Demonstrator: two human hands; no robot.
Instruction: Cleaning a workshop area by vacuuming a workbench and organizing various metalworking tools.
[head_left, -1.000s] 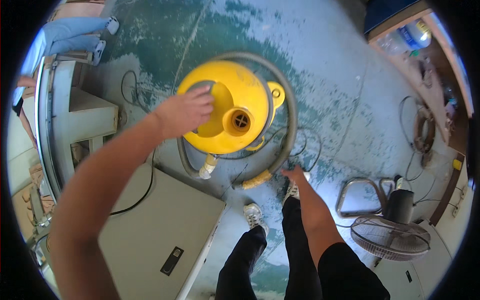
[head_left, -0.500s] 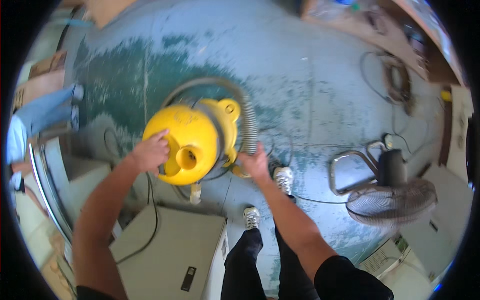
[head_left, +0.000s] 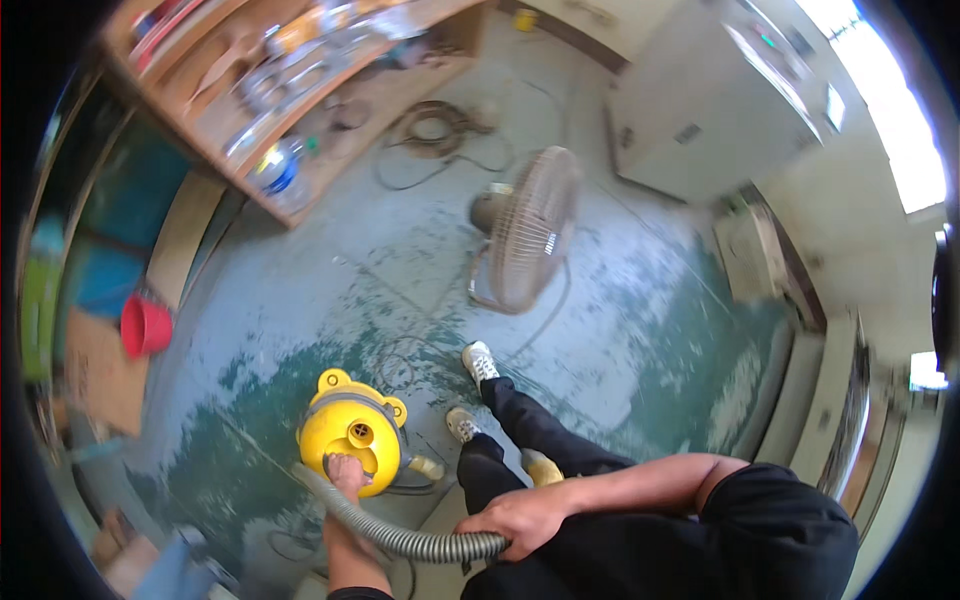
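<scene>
A round yellow vacuum cleaner (head_left: 325,425) with a grey band stands on the floor, lower left of centre. My left hand (head_left: 348,474) is closed on the grip at its top, beside a round port (head_left: 360,433). My right hand (head_left: 520,517), near my waist, is wrapped round a grey ribbed hose (head_left: 400,540). From there the hose runs left across my left forearm, past the vacuum's near side. A yellowish piece (head_left: 541,468) shows just beyond my right forearm; whether it joins the hose I cannot tell.
Beyond my feet stands a fan (head_left: 535,235) on the floor. Farther back are a coiled cable (head_left: 432,130) and a wooden shelf (head_left: 225,165) with bottles. A red bucket (head_left: 146,326) is at left, a pale cabinet (head_left: 700,110) at far right. Loose cables lie around the vacuum.
The view has swung to the right. My right hand has lifted the hose from beside the vacuum toward my waist. My left hand has gone from resting on the yellow top to gripping it.
</scene>
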